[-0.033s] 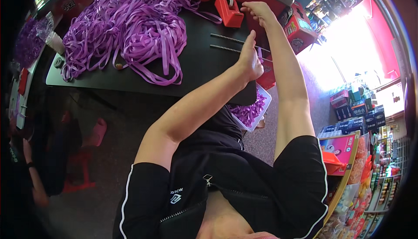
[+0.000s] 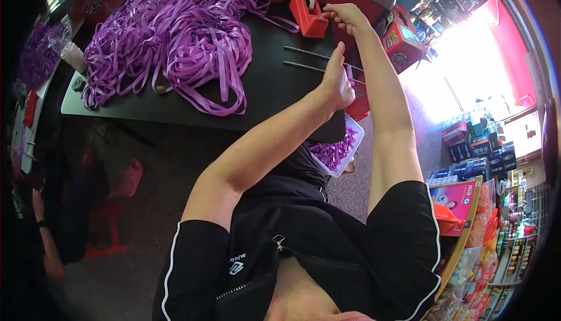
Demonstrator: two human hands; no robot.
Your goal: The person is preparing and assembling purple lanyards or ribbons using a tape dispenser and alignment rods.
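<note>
My right hand is at the far side, just right of a red tape dispenser with a pale roll in it. Its thumb and forefinger are pinched; what they hold, if anything, is too small to make out. Nearer me, my left hand stands edge-on over the table's right end, its visible digit stretched away from me; the other fingers are largely hidden. Two thin twisted metal rods point out past the table edge beside it. A short bit of purple ribbon crosses them next to my left hand.
A large tangled heap of purple ribbon covers the left of the black table. Below its right corner is a white bin of purple ribbon pieces. Another person's arm shows at lower left, near a red stool. Boxes are stacked at right.
</note>
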